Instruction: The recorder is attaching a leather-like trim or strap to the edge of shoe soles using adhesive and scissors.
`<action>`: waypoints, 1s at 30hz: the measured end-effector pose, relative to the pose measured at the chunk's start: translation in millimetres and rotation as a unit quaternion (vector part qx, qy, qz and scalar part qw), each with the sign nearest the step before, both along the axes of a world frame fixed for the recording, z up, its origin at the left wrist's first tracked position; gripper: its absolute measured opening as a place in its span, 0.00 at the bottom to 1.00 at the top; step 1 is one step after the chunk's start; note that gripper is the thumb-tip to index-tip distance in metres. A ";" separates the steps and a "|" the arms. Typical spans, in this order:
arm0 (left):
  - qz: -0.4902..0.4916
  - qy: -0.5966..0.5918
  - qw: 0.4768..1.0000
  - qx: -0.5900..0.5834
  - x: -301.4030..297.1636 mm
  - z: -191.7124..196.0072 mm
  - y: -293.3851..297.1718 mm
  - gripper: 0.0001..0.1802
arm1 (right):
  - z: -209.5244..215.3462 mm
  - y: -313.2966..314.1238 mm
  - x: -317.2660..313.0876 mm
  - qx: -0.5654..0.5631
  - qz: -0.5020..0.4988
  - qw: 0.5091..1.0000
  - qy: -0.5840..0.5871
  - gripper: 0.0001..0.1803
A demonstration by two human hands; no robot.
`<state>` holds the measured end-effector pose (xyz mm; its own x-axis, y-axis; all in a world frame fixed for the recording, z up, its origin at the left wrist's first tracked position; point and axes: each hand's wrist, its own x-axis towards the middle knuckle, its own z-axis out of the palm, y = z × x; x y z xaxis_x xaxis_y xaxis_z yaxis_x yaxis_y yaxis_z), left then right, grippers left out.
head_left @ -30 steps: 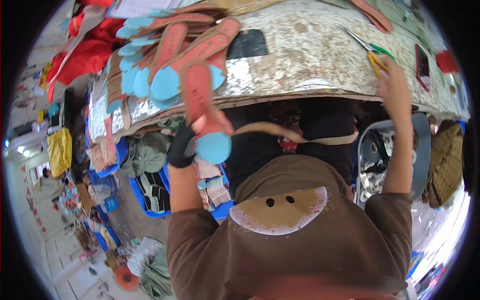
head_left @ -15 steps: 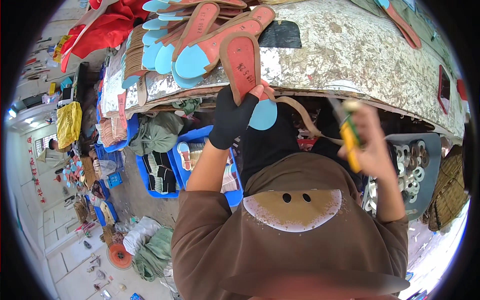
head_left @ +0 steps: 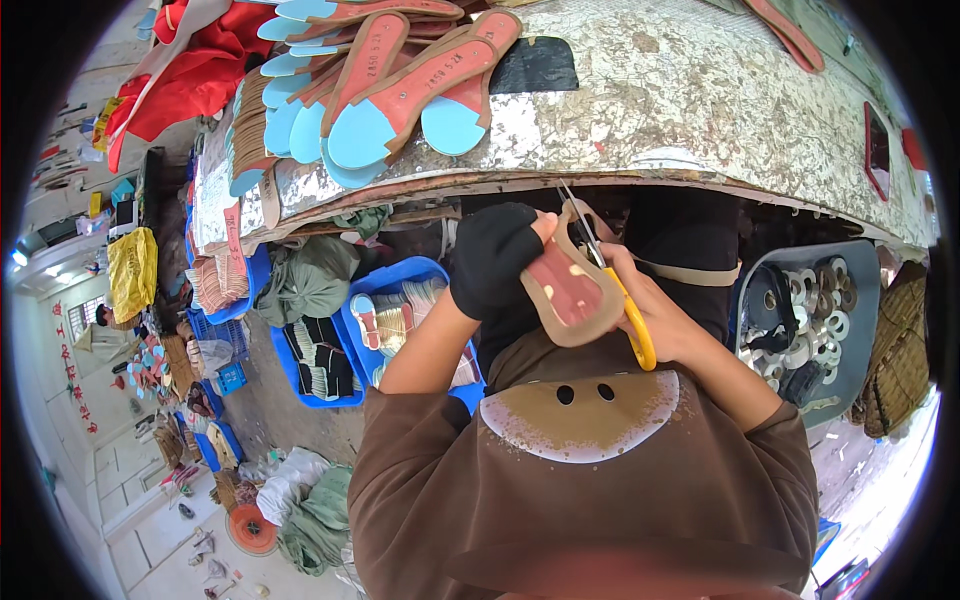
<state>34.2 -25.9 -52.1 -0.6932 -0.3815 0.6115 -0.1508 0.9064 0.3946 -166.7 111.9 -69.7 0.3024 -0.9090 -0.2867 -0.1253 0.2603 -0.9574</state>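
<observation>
My left hand [head_left: 497, 258], in a black fingerless glove, pinches a shoe insole [head_left: 568, 302] over my lap. This piece has a reddish-brown middle, a tan rim and a few pale spots; part of it is hidden by my fingers. My right hand [head_left: 655, 305] is closed on scissors [head_left: 640, 338] with yellow handles. Their metal blades lie along the insole's far edge, pointing toward the table; whether they are fully closed is unclear. A tan strip [head_left: 690, 272] lies across my dark-clothed leg.
On the worn white table [head_left: 690, 110], red and blue insoles [head_left: 430, 75] are piled at the left, beside a black patch [head_left: 535, 66]. Blue bins [head_left: 365, 375] of stacked parts stand at left. A grey tub [head_left: 850, 370] of tape rolls is at right.
The insole has been tilted and brought down toward my body, its blue end no longer showing. My right hand has come left with the scissors, up against the insole.
</observation>
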 end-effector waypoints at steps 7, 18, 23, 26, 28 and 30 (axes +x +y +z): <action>-0.015 -0.013 1.000 -0.023 4.9 -0.5 0.5 0.22 | 5.9 7.6 0.5 0.065 -0.021 0.998 0.010 0.35; 0.104 0.251 0.881 0.388 4.7 9.4 17.8 0.07 | 30.6 -8.5 -73.8 -0.078 -0.173 0.980 0.064 0.30; 0.124 0.216 0.832 0.496 -12.3 25.4 25.5 0.07 | 60.9 -48.1 -149.2 -0.225 -0.262 0.782 0.518 0.27; 0.145 0.194 0.814 0.528 -16.9 12.8 29.8 0.14 | 53.6 -55.7 -125.8 -0.379 -0.272 0.760 0.453 0.23; 0.197 0.149 0.823 0.511 -15.4 -10.0 32.2 0.21 | 42.3 -38.5 -70.9 -0.268 -0.223 0.895 0.280 0.20; 0.210 0.156 0.836 0.482 -20.8 -9.8 29.2 0.21 | 33.9 -38.5 -31.5 -0.377 -0.091 0.896 0.214 0.23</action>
